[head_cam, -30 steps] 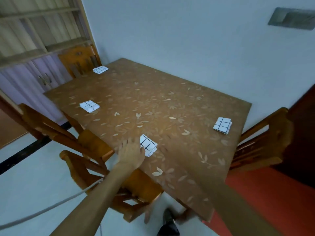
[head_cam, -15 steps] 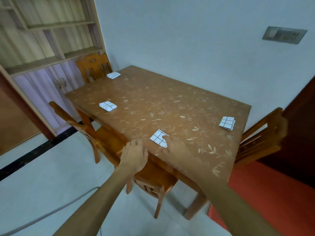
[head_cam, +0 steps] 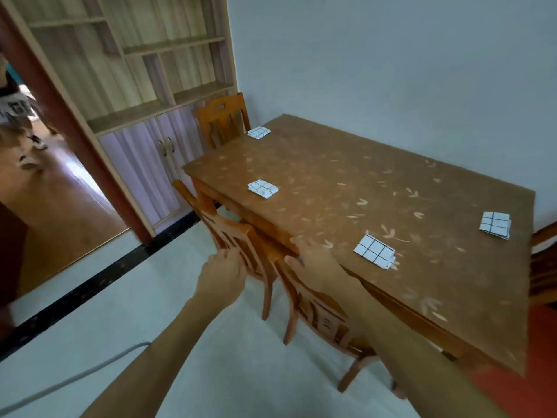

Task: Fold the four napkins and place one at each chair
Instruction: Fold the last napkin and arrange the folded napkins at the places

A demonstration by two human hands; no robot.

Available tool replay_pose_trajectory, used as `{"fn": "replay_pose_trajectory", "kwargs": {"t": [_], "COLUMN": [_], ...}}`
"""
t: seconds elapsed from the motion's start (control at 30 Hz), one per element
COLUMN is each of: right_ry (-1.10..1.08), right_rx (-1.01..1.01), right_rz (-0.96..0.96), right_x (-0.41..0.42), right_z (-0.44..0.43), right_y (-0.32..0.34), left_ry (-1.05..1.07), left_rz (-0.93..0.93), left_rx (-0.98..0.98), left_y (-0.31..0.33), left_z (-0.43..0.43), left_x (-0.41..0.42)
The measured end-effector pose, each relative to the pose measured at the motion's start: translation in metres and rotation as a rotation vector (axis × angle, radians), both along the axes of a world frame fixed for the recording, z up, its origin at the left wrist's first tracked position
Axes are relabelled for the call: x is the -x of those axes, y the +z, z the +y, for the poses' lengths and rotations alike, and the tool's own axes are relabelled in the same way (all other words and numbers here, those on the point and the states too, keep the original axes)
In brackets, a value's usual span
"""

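Several folded white napkins with black check lines lie on the wooden table (head_cam: 346,188). One napkin (head_cam: 374,251) sits near the front edge, one (head_cam: 262,188) at the front left, one (head_cam: 259,132) at the far left end and one (head_cam: 495,224) at the right end. My left hand (head_cam: 221,274) hangs in front of the front-left chair (head_cam: 229,233), fingers loosely curled and holding nothing. My right hand (head_cam: 313,260) is at the table's front edge above the nearer chair (head_cam: 319,315), fingers spread, left of the nearest napkin and apart from it.
A third chair (head_cam: 221,120) stands at the table's far left end and a fourth (head_cam: 542,267) at the right edge. A shelf cabinet (head_cam: 144,95) fills the left wall beside a doorway, where a person's legs (head_cam: 21,131) show. A cable (head_cam: 75,378) lies on the pale floor.
The view has pulled back and swung left, showing more floor and the doorway. Both hands have drawn back from the nearest napkin toward the table's edge and the chairs.
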State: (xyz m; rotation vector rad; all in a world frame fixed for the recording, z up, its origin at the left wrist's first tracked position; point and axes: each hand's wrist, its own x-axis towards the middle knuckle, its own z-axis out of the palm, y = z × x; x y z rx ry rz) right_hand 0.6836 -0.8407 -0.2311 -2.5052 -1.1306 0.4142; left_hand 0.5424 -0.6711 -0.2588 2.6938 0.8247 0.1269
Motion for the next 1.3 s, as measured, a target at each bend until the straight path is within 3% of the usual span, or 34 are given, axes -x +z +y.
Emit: {"fn": "replay_pose_trajectory", "kwargs": {"t": [0.37, 0.63, 0.87, 1.3], "right_ry": [-0.083, -0.177, -0.242, -0.597], "right_rx": [0.055, 0.066, 0.141, 0.251], "right_rz": [-0.015, 0.125, 0.117, 0.345], "right_x": [-0.051, -0.132, -0.196, -0.275], "right_z": [0.129, 0.234, 0.3, 0.397], "right_y": [-0.03, -0.06, -0.077, -0.152], "left_ry": [-0.051, -0.151, -0.311, -0.786], "left_rz": [-0.087, -0.006, -0.022, 0.316], "left_rx": [0.127, 0.095, 0.085, 0.215], "left_y": [-0.019, -0.024, -0.034, -0.133], "left_z": [0.139, 0.262, 0.34, 0.421], "left_x": [-0.034, -0.118, -0.211, -0.411]}}
